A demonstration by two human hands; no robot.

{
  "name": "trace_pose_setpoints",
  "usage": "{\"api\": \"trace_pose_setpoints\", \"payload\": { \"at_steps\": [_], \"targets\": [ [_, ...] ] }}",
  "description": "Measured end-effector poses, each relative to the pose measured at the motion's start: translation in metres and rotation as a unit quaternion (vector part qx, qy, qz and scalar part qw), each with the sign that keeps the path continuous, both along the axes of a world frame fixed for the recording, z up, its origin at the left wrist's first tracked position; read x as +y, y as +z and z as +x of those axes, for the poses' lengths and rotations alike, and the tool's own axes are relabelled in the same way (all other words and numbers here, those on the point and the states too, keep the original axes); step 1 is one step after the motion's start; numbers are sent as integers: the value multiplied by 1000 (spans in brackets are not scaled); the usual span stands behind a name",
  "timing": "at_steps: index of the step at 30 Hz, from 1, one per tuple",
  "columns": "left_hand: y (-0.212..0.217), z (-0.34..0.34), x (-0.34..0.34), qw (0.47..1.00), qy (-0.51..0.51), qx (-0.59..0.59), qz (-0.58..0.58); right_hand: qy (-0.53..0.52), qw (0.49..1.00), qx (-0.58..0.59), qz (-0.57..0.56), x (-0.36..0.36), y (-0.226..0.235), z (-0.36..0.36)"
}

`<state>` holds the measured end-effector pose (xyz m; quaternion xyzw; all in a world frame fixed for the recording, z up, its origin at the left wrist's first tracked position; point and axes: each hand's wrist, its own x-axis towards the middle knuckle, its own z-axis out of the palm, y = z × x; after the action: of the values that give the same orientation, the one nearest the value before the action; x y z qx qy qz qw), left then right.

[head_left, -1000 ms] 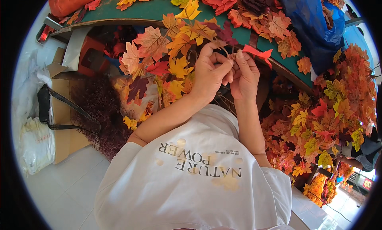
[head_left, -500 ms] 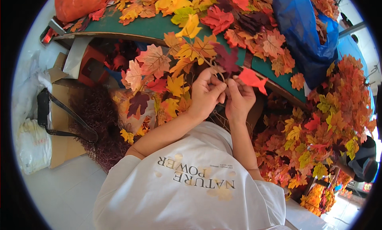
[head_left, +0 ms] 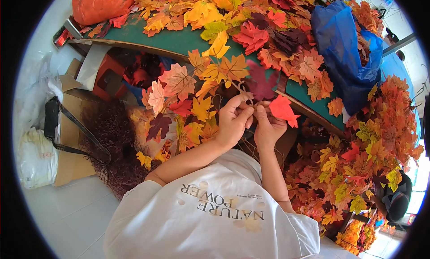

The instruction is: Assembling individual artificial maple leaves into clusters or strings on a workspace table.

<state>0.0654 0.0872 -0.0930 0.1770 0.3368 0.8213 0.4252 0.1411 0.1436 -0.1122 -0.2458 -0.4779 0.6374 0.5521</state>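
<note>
My left hand [head_left: 234, 119] and my right hand [head_left: 270, 128] meet in front of my chest, fingertips pinched together on the thin stem of an artificial maple leaf garland [head_left: 203, 107]. Its pink, orange, yellow and dark leaves spread up and to the left of my left hand, some hanging down beside my forearm. A dark purple leaf [head_left: 261, 82], slightly blurred, stands just above my fingers. Right above my right hand is a bright red leaf [head_left: 283, 110]. Where each leaf joins the stem is hidden by my fingertips. Loose thin strands trail below my hands.
Loose artificial leaves [head_left: 201, 13] cover much of the green tabletop [head_left: 165, 38] ahead. A blue plastic bag [head_left: 337, 48] stands at the right, above a big heap of leaf garlands [head_left: 358, 156]. At the left are dark purple wiry stems [head_left: 109, 142] and a cardboard box [head_left: 71, 142].
The red leaf has swung lower and shows more of its face. Both hands stay pinched on the stem. The surroundings have shifted slightly in the picture.
</note>
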Motion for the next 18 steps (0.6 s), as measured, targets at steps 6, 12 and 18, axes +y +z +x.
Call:
{"api": "trace_pose_setpoints", "payload": {
  "at_steps": [6,12,18],
  "targets": [
    [-15,-2,4,998,10,68,-5,-26,998,-55,31,1,-4,3],
    [-20,-6,4,994,7,108,16,-12,997,-66,26,-2,-4,3],
    [-28,-2,7,996,-12,85,-13,50,995,-81,12,1,-14,8]
  ]
}}
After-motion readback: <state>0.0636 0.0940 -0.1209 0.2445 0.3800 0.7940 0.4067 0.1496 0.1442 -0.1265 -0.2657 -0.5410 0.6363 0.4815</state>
